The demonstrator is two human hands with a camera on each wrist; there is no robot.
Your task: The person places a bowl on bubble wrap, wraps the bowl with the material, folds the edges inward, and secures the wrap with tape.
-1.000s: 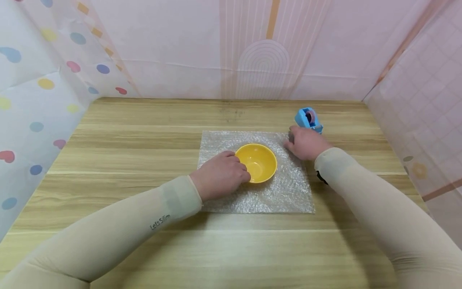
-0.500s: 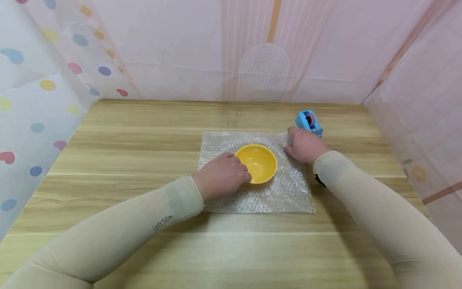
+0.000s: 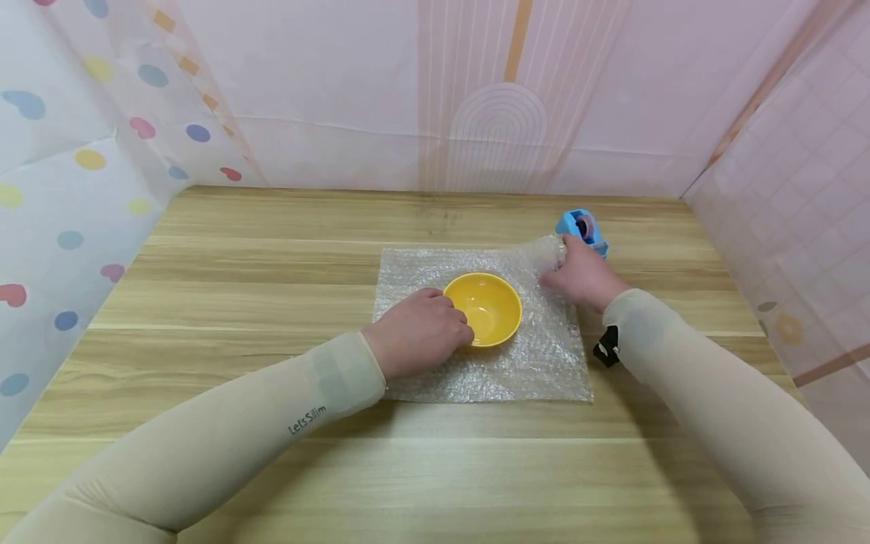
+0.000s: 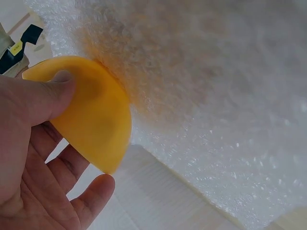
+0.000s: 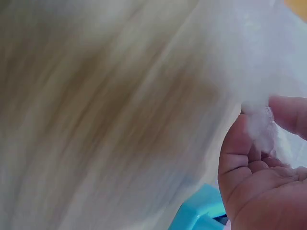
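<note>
A yellow bowl (image 3: 484, 306) stands upright on a sheet of bubble wrap (image 3: 523, 370) spread on the table. My left hand (image 3: 418, 332) holds the bowl's left rim; in the left wrist view the thumb (image 4: 55, 98) presses on the bowl's outer wall (image 4: 98, 115), with fingers on the other side of the rim. At the sheet's far right corner, my right hand (image 3: 586, 276) pinches the bubble wrap. That corner (image 3: 544, 253) is lifted off the table and bends over; the right wrist view has the wrap (image 5: 264, 129) between thumb and fingers.
Just beyond my right hand stands a blue tape dispenser (image 3: 578, 224) with a pink roll. The wooden table (image 3: 285, 249) extends around the sheet. Patterned wall coverings (image 3: 326, 91) close off the back and both sides.
My right hand has taken hold of the bubble wrap's far right corner and raised it, turning the wrist slightly. My left hand and the bowl have stayed in place.
</note>
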